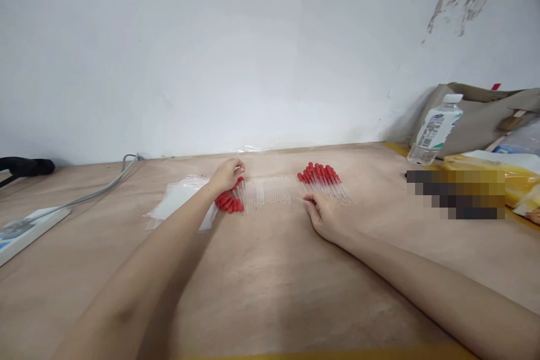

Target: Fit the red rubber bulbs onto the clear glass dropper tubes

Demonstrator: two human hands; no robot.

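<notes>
Left hand (228, 174), centre-left of frame, curls over the loose red bulbs (226, 202), while right hand (327, 217), centre-right, has thumb and forefinger drawn close together; cannot tell whether either pinches anything. Row of clear tubes (268, 190) lies mid-frame between the hands, and red-topped tubes (323, 174) fan out just above the right hand. Step judged as pairing bulb with tube: best to lift one tube without rolling its neighbours, grip near the end to be capped, and press the bulb on straight, since slim stems probably flex.
</notes>
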